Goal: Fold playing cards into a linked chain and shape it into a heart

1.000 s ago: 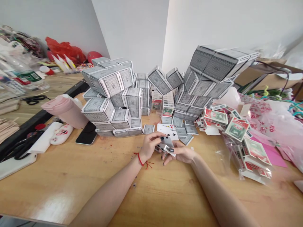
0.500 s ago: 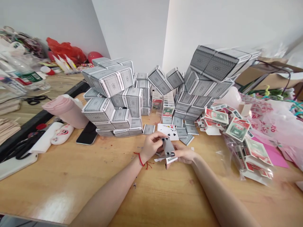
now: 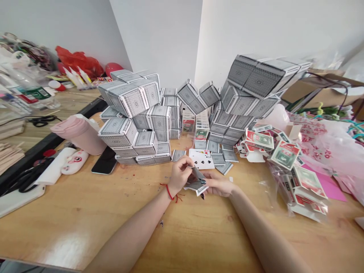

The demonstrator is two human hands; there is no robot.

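Note:
Between my hands are a few playing cards (image 3: 196, 184), set at angles to each other, with some patterned back showing at the lower edge. My left hand (image 3: 181, 175), with a red string at the wrist, pinches the upper left edge of a card. From the right, my right hand (image 3: 218, 185) grips the cards, thumb on top and fingers below. How the cards meet is partly hidden by the fingers. Just beyond lie face-up cards (image 3: 202, 159), a spade card among them. Face-down cards (image 3: 224, 168) lie beside these.
Stacked grey patterned card blocks (image 3: 136, 100) rise at left, with a taller leaning stack (image 3: 256, 76) at right. Card boxes (image 3: 196, 127) stand between them. Opened card packs (image 3: 309, 185) lie right. A phone (image 3: 104, 161) and pink cup (image 3: 79, 132) are at left.
The upper card has tilted and folded inward between my hands, so less of its face shows. My right hand has shifted slightly left; the stacks stay put.

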